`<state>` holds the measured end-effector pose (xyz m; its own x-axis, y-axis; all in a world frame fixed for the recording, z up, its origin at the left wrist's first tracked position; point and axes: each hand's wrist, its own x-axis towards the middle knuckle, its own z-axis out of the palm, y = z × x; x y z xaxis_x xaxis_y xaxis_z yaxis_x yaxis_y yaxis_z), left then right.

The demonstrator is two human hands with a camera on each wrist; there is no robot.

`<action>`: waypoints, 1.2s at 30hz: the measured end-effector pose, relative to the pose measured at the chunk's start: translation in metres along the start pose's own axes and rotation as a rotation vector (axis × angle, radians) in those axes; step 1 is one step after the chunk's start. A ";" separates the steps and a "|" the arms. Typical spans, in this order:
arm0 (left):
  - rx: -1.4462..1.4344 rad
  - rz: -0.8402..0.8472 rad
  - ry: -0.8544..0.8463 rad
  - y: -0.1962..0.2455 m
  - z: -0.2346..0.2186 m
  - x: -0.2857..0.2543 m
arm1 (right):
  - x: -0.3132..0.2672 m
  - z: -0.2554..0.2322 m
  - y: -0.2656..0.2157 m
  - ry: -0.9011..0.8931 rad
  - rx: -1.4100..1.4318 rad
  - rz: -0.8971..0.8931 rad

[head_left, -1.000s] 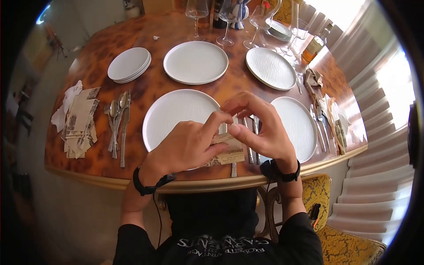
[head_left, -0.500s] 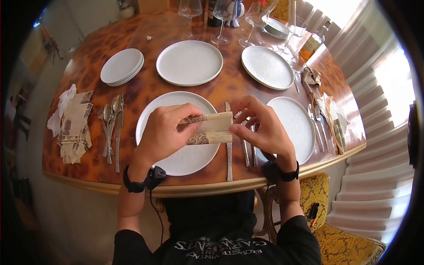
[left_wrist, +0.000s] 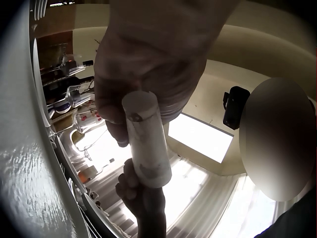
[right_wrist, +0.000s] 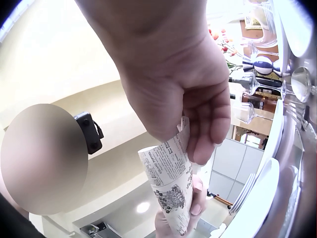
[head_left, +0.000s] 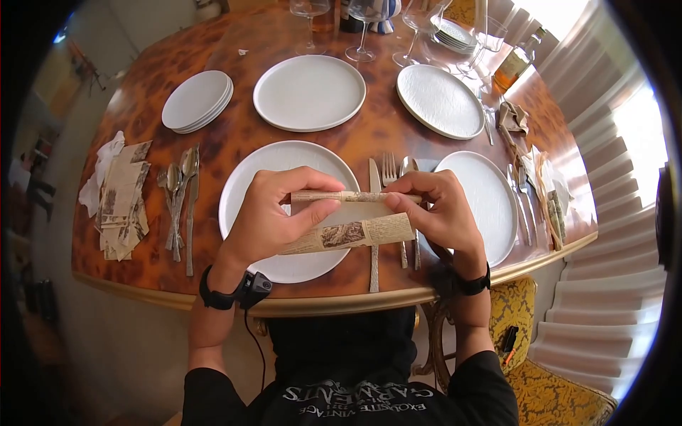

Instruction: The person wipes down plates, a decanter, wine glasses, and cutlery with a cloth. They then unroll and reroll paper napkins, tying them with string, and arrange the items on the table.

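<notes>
Over the front white plate point(head_left: 234, 160), a beige paper napkin point(head_left: 344, 236) with a newsprint pattern is held between both hands. Its upper edge forms a narrow strip, while a curved flap hangs below. The left hand point(head_left: 273, 206) pinches the strip's left part between thumb and fingers. At the other end the right hand point(head_left: 447, 213) pinches it the same way. In the left wrist view the napkin point(left_wrist: 147, 144) looks like a short rolled tube. From the right wrist the napkin point(right_wrist: 171, 181) shows as a curved printed sheet, with part of the left hand behind it.
Beside the plate lie a knife point(head_left: 374, 263) and a fork point(head_left: 388, 169). On the left are spare cutlery point(head_left: 186, 206), more printed napkins point(head_left: 121, 213) and stacked small plates point(head_left: 195, 103). Wine glasses point(head_left: 362, 53) stand at the back; another plate point(head_left: 490, 213) is at right.
The hands were close together over the napkin, then the left held it folded with the right fingers at its end. Now both pinch its upper strip, and the lower flap hangs farther right.
</notes>
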<state>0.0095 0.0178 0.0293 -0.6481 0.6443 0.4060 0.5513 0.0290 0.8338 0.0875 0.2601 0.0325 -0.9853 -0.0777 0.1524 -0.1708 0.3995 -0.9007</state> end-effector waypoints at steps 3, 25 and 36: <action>-0.065 -0.136 0.009 0.001 -0.001 -0.001 | -0.001 0.007 -0.007 -0.022 0.019 -0.106; -0.217 -0.308 -0.211 -0.004 0.001 0.001 | 0.000 0.004 0.001 -0.154 0.105 0.023; -0.157 -0.249 -0.173 -0.006 0.004 -0.001 | 0.000 0.008 0.000 -0.144 -0.073 -0.105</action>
<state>0.0093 0.0198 0.0222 -0.6462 0.7529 0.1247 0.2911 0.0921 0.9523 0.0872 0.2529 0.0289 -0.9513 -0.2508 0.1794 -0.2783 0.4474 -0.8499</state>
